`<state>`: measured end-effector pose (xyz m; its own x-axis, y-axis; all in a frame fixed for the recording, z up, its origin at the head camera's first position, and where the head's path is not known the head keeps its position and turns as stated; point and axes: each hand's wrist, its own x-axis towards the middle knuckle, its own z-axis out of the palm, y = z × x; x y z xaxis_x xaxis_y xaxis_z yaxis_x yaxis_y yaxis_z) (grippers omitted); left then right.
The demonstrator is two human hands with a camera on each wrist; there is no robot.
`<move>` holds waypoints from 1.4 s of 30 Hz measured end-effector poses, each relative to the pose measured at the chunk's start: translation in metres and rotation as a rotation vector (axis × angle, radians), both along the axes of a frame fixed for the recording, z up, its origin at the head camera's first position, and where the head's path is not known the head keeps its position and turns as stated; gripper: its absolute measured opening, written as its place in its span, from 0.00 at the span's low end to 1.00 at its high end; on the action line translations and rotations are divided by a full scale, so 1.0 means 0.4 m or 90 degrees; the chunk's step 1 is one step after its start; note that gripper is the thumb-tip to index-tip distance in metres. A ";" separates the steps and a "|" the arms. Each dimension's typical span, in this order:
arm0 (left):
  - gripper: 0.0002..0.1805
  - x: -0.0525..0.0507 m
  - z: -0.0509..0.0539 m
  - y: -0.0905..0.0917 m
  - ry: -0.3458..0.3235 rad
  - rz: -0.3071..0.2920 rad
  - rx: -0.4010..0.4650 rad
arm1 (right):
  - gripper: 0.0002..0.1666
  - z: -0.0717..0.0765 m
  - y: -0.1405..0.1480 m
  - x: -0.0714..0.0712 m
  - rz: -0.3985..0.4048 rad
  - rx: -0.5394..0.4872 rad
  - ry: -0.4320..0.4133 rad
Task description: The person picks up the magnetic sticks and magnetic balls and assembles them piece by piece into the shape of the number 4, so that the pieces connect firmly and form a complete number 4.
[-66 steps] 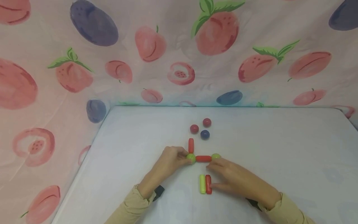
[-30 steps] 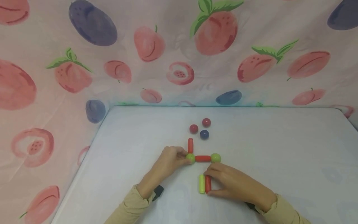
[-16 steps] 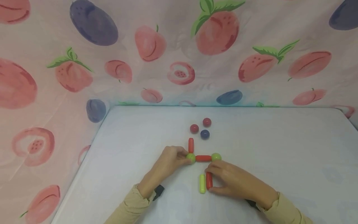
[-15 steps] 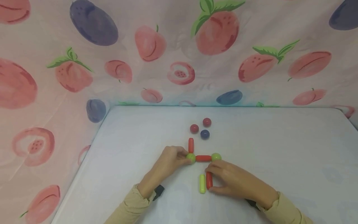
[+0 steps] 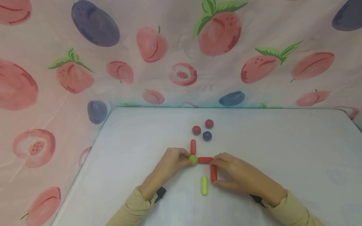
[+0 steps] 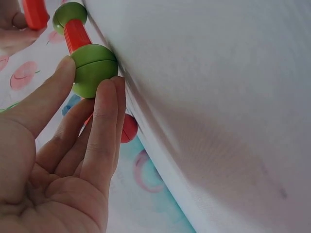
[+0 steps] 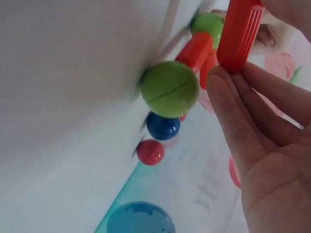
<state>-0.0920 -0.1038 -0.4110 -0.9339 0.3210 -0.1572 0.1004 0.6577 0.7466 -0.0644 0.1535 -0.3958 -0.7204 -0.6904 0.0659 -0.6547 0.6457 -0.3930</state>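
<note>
1. Lying on the white table (image 5: 135,138) is a joined shape: a glossy green ball (image 5: 193,160), a red ridged bar (image 5: 205,160) from it to a second glossy green ball (image 7: 170,89), and another red bar (image 5: 193,147), which points from the first ball away from the person.
2. Beyond this shape are two glossy red balls (image 5: 196,130) and a dark blue ball (image 5: 207,136), near one another. A yellow-green bar (image 5: 205,185) lies on the nearer side.
3. A fruit-printed cloth (image 5: 158,75) hangs behind the table.
4. In the head view, the right hand (image 5: 238,172) covers most of the second green ball.
5. The left hand (image 5: 173,160) pinches the first green ball between thumb and fingers.
6. The right hand, thumb and fingertips at opposite ends, grips a loose red bar (image 5: 214,173) above the table, near the second green ball but apart from it.
</note>
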 end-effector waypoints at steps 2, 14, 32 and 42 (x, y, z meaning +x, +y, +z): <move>0.17 -0.001 -0.001 -0.001 -0.002 0.000 0.000 | 0.29 0.007 0.003 -0.004 -0.004 -0.001 0.000; 0.16 0.002 0.002 0.000 -0.007 -0.002 0.003 | 0.32 0.026 0.019 -0.035 -0.021 -0.017 0.031; 0.16 0.000 -0.002 -0.001 -0.001 -0.004 -0.002 | 0.34 0.033 0.026 -0.062 -0.047 -0.038 0.073; 0.17 0.000 -0.005 -0.001 -0.004 -0.006 -0.001 | 0.34 0.030 0.030 -0.077 -0.062 -0.043 0.080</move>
<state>-0.0920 -0.1044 -0.4130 -0.9301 0.3290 -0.1635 0.1014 0.6577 0.7464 -0.0951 0.1656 -0.3838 -0.7664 -0.6093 0.2033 -0.6376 0.6832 -0.3560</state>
